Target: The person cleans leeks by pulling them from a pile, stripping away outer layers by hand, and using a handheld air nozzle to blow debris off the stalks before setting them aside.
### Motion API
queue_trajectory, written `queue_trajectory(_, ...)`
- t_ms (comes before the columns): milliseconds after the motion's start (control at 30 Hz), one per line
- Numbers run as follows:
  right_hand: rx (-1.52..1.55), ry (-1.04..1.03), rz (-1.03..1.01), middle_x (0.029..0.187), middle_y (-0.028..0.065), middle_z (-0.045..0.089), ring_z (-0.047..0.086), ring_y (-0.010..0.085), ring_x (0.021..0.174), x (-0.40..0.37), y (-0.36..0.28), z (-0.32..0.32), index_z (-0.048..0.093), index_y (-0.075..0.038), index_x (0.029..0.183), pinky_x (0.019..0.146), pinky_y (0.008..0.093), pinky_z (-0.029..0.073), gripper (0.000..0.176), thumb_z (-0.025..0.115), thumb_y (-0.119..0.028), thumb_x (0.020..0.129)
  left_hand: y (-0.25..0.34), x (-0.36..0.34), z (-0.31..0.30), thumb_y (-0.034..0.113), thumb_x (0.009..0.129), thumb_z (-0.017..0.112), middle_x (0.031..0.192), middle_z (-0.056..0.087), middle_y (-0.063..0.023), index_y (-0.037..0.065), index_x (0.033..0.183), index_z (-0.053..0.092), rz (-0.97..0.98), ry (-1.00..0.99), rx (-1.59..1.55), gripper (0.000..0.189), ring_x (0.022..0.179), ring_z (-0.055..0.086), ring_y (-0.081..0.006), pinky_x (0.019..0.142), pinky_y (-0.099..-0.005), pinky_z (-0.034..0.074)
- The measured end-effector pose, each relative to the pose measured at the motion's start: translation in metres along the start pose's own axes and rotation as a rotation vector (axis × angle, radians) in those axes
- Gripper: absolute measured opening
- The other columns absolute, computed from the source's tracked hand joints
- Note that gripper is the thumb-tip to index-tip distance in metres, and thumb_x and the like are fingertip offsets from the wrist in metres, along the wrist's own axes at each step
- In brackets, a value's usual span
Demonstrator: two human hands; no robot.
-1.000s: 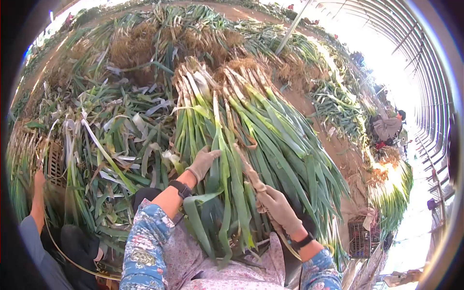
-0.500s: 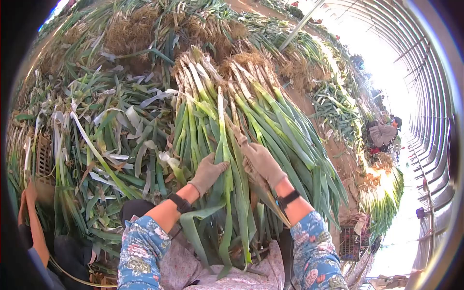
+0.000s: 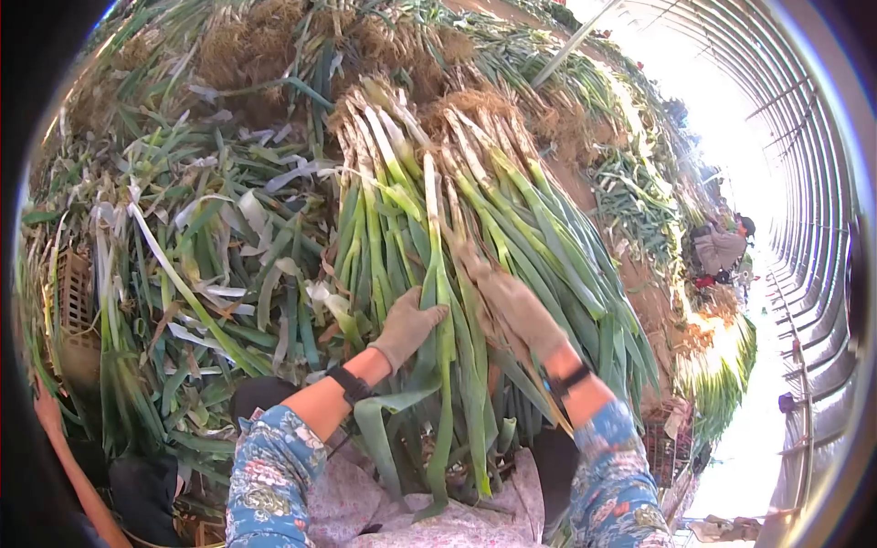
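Observation:
My left hand [image 3: 407, 327], in a tan glove, is wrapped round the green part of a leek [image 3: 440, 274], whose white stem points up and away from me. To the right, my right hand [image 3: 523, 312], also gloved and a little blurred, is closed on dry brownish leaves [image 3: 475, 265] beside that leek. Long green leaves hang from the held leek towards my lap. Just beyond my hands lie two bunches of leeks, a left one [image 3: 370, 210] and a right one [image 3: 534, 215], their roots facing away.
Loose leaves [image 3: 228, 237] are heaped at the left, near a crate [image 3: 75, 292] and another person's arm [image 3: 68, 457]. More rooted leeks [image 3: 256, 50] lie at the back. At right are a second crate [image 3: 667, 443], a leek bunch [image 3: 722, 365] and a person [image 3: 720, 247].
My right hand has moved slightly right and down with the dry leaves. My left hand and the leek have shifted a little right. The other person's arm at far left has moved lower.

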State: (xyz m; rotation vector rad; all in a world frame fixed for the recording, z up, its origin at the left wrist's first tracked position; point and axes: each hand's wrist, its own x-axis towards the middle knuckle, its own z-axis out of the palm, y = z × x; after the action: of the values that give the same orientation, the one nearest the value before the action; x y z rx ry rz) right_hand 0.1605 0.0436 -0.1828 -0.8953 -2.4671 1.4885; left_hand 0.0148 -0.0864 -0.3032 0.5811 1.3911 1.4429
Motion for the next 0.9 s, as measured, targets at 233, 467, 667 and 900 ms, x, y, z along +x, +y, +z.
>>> queue_trajectory(233,0.265,0.003,0.466,0.071,0.0045,0.058,0.056,0.0114,0.06,-0.118,-0.04,0.023,0.059,0.002,0.092,0.055,0.0268,0.046,0.044,0.051,-0.04,0.104,0.004,-0.006,-0.001,0.016,0.089,0.073,0.112,0.07,-0.0163,-0.005,0.127,0.056,-0.008,-0.012,-0.118,0.047,0.098,0.068,-0.023,0.087,-0.0348,0.053)
queue_trajectory(467,0.111,0.051,0.178,0.069,0.0091,0.06,0.059,0.0158,0.06,-0.036,-0.013,0.011,0.058,0.003,0.089,0.056,0.0315,0.048,0.044,0.052,-0.039,0.103,-0.005,-0.001,0.0,0.018,0.089,0.074,0.112,0.07,-0.0172,-0.007,0.127,0.055,0.008,0.02,-0.08,0.049,0.099,0.069,-0.0237,0.087,-0.0345,0.053)
queue_trajectory(667,-0.07,0.064,0.028,0.066,0.0102,0.059,0.061,0.02,0.055,0.081,0.0,-0.005,0.059,0.002,0.087,0.055,0.0338,0.048,0.051,0.054,-0.048,0.098,0.01,-0.009,0.0,0.015,0.092,0.072,0.11,0.068,-0.0113,-0.005,0.132,0.051,0.003,0.005,-0.031,0.05,0.093,0.067,-0.0159,0.08,-0.0309,0.057)
queue_trajectory(900,-0.022,0.228,0.026,0.069,0.0069,0.059,0.06,0.0172,0.056,0.069,0.008,-0.002,0.06,0.0,0.09,0.054,0.0318,0.048,0.046,0.054,-0.044,0.1,0.054,-0.019,-0.008,0.027,0.08,0.077,0.099,0.063,-0.0162,0.01,0.132,0.054,0.755,0.256,0.998,0.059,0.092,0.065,-0.0393,0.083,-0.047,0.051)
